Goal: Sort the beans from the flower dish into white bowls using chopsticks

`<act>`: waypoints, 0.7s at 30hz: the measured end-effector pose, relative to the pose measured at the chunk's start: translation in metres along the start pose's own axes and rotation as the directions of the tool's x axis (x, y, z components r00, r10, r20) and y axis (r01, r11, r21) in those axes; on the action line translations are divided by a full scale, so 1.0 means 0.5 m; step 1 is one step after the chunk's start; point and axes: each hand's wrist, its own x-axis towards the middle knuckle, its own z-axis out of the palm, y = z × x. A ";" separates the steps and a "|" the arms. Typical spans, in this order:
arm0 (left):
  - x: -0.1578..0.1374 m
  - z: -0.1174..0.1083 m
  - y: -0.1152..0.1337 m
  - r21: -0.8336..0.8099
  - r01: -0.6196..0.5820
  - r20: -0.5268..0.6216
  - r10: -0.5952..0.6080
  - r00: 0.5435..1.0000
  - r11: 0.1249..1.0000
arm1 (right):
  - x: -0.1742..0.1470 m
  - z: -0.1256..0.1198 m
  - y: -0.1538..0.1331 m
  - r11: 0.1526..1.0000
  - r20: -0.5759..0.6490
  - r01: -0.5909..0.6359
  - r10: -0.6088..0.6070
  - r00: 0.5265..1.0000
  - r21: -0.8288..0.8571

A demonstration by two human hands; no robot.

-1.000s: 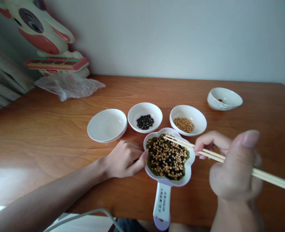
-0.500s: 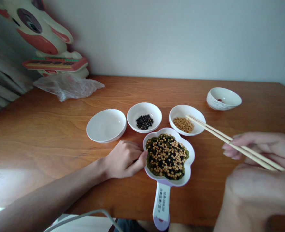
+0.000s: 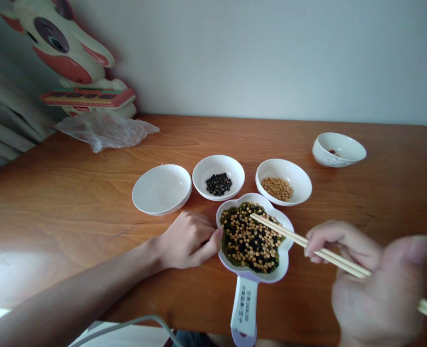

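My right hand (image 3: 372,279) is closed around a pair of pale wooden chopsticks (image 3: 300,240), whose tips reach over a white flower-shaped scoop (image 3: 288,236). Mixed beans in yellow, black and green (image 3: 251,243) fill this scoop, and its lilac handle with a white label points toward me. On its left side, my left hand (image 3: 195,241) rests on the table, thumb and curled fingers at the rim. Just behind stand three white bowls: the left bowl (image 3: 162,190) holds nothing, the middle bowl (image 3: 235,166) black beans, the right bowl (image 3: 300,178) yellow soybeans.
A patterned bowl (image 3: 323,154) with a small reddish thing inside stands at the back right. At the back left are a cow-shaped toy keyboard (image 3: 90,99) and a crumpled clear plastic bag (image 3: 108,132). A grey cable (image 3: 126,324) crosses the table's front edge.
My right hand has brought the chopsticks from the soybean bowl down and left, over the beans in the scoop. My left hand stays at the scoop's rim. The view has shifted slightly.
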 end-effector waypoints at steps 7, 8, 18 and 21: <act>0.002 -0.001 0.002 0.001 0.001 -0.006 -0.001 1.000 1.000 | -0.017 0.035 -0.014 0.998 0.112 -0.016 0.008 0.994 0.066; 0.002 -0.001 0.002 0.002 0.000 -0.003 0.000 1.000 1.000 | -0.017 0.043 -0.019 0.996 0.116 -0.018 0.008 0.993 0.083; 0.002 0.002 0.000 0.020 0.007 0.003 -0.007 1.000 1.000 | 0.016 0.058 -0.049 0.991 0.141 -0.051 0.034 0.989 0.121; 0.001 0.002 -0.001 0.017 0.006 0.008 -0.006 1.000 1.000 | 0.091 0.055 -0.087 0.991 0.208 -0.087 0.065 0.976 0.099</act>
